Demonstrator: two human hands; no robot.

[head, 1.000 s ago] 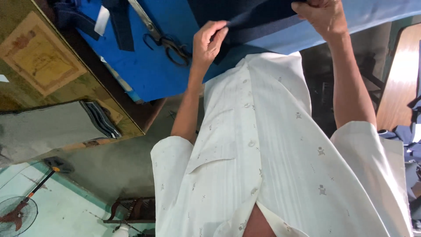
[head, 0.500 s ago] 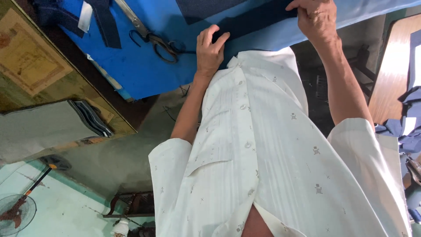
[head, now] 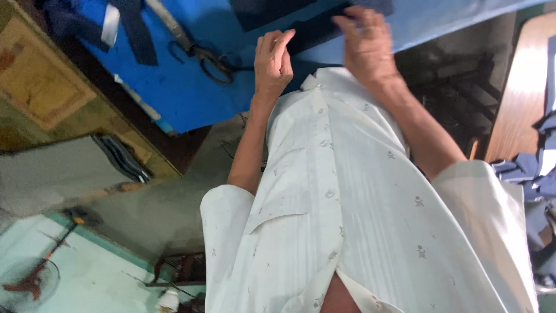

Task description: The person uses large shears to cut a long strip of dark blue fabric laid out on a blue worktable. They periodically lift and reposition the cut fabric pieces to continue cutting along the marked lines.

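I see both hands released: left hand [head: 273,58] and right hand [head: 365,43] hover at the dark navy fabric strip [head: 315,32] on the blue worktop [head: 174,87]; I'd flatten fingers, smoothing evenly.

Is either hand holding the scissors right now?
No. The scissors lie untouched on the blue cloth, apart from the left hand.

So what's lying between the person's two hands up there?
Head view: a dark navy fabric strip on the blue cover lies between the left hand and right hand.
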